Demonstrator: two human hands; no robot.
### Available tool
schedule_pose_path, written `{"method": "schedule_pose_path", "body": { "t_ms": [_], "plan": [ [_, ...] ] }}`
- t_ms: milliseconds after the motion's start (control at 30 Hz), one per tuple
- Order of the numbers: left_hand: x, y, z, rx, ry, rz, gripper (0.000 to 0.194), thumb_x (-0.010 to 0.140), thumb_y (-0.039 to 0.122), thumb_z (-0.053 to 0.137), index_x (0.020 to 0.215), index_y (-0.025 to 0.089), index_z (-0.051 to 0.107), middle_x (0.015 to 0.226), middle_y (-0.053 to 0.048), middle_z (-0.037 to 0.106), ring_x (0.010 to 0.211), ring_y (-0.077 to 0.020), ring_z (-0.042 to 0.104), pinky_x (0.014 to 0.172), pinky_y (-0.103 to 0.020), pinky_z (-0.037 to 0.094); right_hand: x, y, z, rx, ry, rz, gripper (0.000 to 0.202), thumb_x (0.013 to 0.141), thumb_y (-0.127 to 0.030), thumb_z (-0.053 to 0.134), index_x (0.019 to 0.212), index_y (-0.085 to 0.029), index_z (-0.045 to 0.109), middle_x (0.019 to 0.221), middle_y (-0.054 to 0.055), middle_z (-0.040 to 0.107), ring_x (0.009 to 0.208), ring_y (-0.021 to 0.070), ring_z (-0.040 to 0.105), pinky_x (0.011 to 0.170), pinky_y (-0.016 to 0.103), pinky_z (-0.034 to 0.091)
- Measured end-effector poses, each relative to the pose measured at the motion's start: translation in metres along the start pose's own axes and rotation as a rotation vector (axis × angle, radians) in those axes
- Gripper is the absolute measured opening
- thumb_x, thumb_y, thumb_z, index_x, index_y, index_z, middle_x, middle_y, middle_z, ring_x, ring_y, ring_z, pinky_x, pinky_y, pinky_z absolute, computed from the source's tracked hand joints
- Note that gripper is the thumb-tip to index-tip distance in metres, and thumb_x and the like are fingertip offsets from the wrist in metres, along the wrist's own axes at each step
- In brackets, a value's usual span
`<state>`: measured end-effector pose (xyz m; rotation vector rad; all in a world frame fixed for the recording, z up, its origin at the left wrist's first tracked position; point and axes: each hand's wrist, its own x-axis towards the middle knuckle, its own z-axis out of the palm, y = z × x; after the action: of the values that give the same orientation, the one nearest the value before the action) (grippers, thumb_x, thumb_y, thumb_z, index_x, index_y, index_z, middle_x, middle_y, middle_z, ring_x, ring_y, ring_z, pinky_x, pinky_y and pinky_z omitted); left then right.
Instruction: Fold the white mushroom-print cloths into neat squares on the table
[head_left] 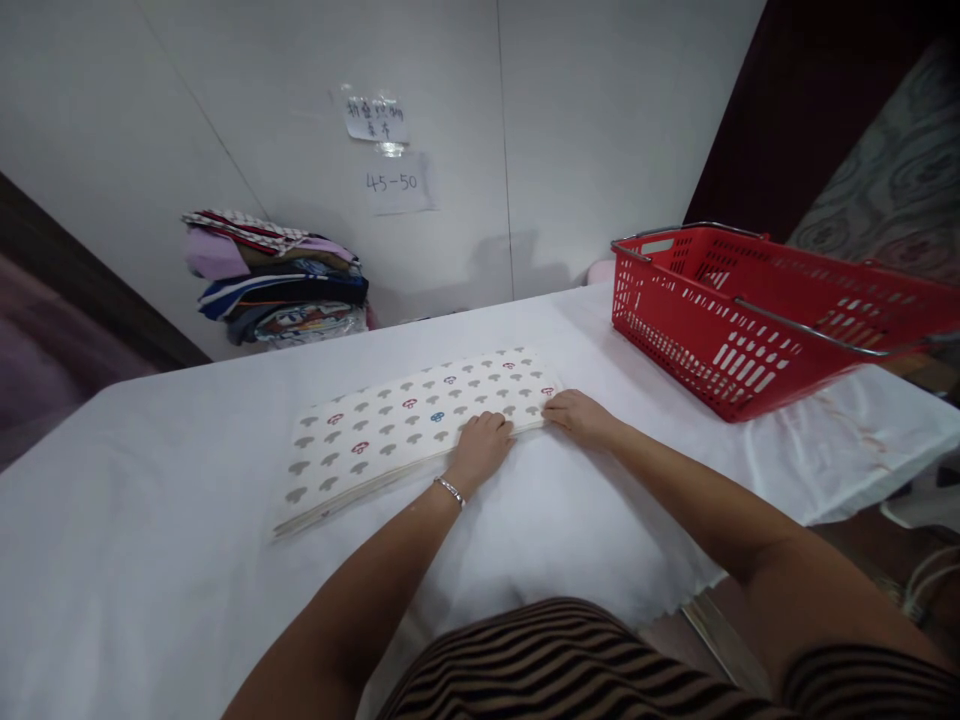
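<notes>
A long folded cloth [409, 420], cream with grey mushroom prints and a few red and blue ones, lies flat on the white-covered table [172, 560]. Its layers show along the near edge. My left hand [484, 447], with a silver bracelet at the wrist, is at that near edge right of the middle; its bent fingers rest on top and its thumb is hidden. Close by, my right hand [583, 418] grips the near right corner, fingers held together. Both hands touch the cloth.
A red plastic basket [675, 335] with metal handles stands on the table at the right. Against the wall at the back left rises a stack of folded fabrics [277, 275]. Two handwritten paper signs [401, 183] are taped to the wall.
</notes>
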<state>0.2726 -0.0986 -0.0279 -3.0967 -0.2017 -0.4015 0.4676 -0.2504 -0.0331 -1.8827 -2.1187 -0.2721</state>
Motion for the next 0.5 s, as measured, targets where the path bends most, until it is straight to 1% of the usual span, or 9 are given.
{"method": "schedule_pose_path", "body": {
  "t_ms": [133, 267, 367, 500],
  "plan": [
    [0.003, -0.001, -0.004, -0.015, -0.025, -0.035, 0.017, 0.093, 0.021, 0.047, 0.094, 0.019, 0.063, 0.096, -0.008, 0.062, 0.094, -0.0222, 0.053, 0.079, -0.036, 0.039, 0.003, 0.003, 0.002, 0.002, -0.018, 0.028, 0.023, 0.092, -0.019, 0.047, 0.101, -0.02, 0.068, 0.104, 0.01, 0.069, 0.098, 0.0214, 0.059, 0.087, 0.036, 0.039],
    [0.006, -0.004, -0.004, -0.059, -0.015, -0.065, 0.019, 0.093, 0.021, 0.045, 0.093, 0.02, 0.064, 0.093, -0.007, 0.062, 0.09, -0.0211, 0.054, 0.079, -0.035, 0.04, 0.006, 0.006, 0.001, 0.043, -0.04, 0.083, 0.022, 0.091, -0.019, 0.049, 0.1, -0.021, 0.069, 0.104, 0.008, 0.069, 0.097, 0.0207, 0.06, 0.085, 0.034, 0.038],
    [0.008, -0.005, -0.003, -0.084, -0.003, -0.087, 0.019, 0.093, 0.022, 0.046, 0.091, 0.02, 0.064, 0.092, -0.006, 0.062, 0.088, -0.0202, 0.055, 0.077, -0.034, 0.04, 0.008, 0.004, -0.004, 0.09, -0.054, 0.105, 0.022, 0.091, -0.02, 0.048, 0.097, -0.021, 0.069, 0.102, 0.007, 0.07, 0.097, 0.0198, 0.06, 0.086, 0.033, 0.037],
    [0.009, -0.006, -0.001, -0.066, -0.009, -0.089, 0.019, 0.093, 0.022, 0.045, 0.088, 0.019, 0.063, 0.09, -0.006, 0.062, 0.087, -0.0202, 0.055, 0.076, -0.033, 0.04, 0.01, -0.001, -0.014, 0.103, -0.104, 0.069, 0.017, 0.089, -0.023, 0.05, 0.088, -0.021, 0.067, 0.092, 0.005, 0.069, 0.092, 0.0186, 0.06, 0.085, 0.032, 0.037]
  ]
}}
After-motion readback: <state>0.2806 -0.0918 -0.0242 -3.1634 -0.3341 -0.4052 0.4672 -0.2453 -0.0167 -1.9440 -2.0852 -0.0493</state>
